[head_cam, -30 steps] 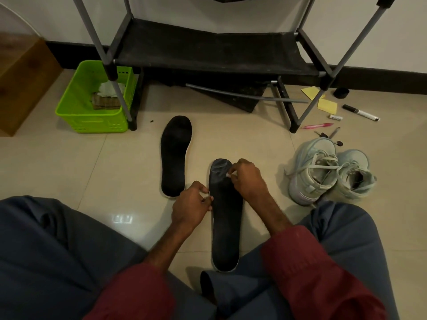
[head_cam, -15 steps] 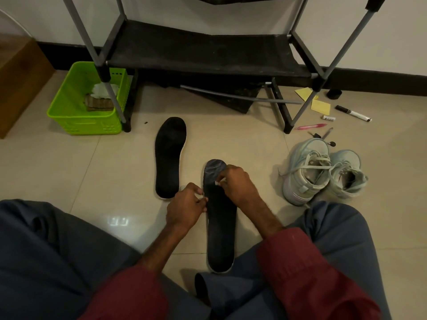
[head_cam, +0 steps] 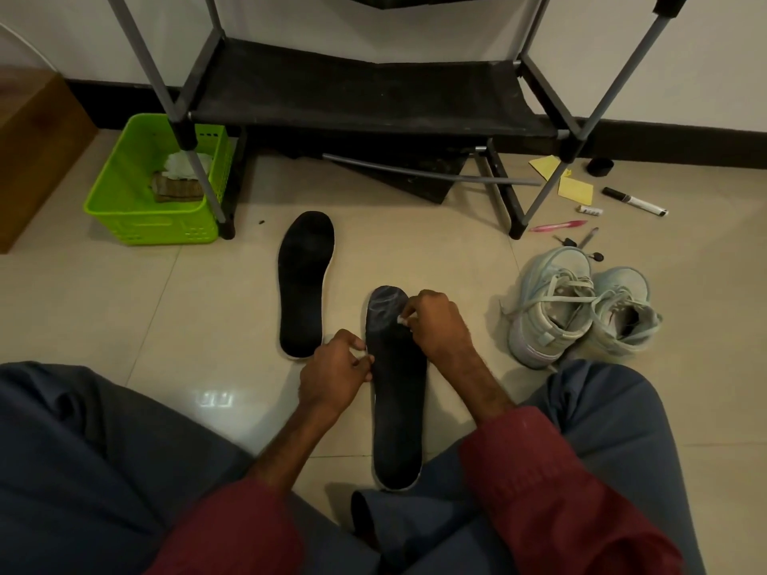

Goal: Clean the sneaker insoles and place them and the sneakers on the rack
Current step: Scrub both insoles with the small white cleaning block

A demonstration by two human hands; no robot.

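A black insole [head_cam: 397, 408] lies lengthwise on the floor tiles between my knees, its toe end greyish. My left hand [head_cam: 334, 372] pinches its left edge with closed fingers. My right hand [head_cam: 436, 323] presses a small white piece [head_cam: 401, 320], perhaps a wipe, onto the toe part. A second black insole [head_cam: 304, 284] lies flat to the left, untouched. Two pale blue-grey sneakers [head_cam: 552, 302] [head_cam: 624, 311] stand side by side on the right. The black rack [head_cam: 365, 93] stands ahead against the wall.
A green basket [head_cam: 137, 209] holding rags sits by the rack's left leg. Yellow notes [head_cam: 575, 188], a marker [head_cam: 635, 200], a pink pen [head_cam: 558, 226] and keys [head_cam: 581, 244] lie on the floor right of the rack. A wooden box [head_cam: 29, 134] is at far left.
The view has shifted slightly. My right hand has slid the white piece a little over the insole's toe end; the left hand keeps its hold on the edge.
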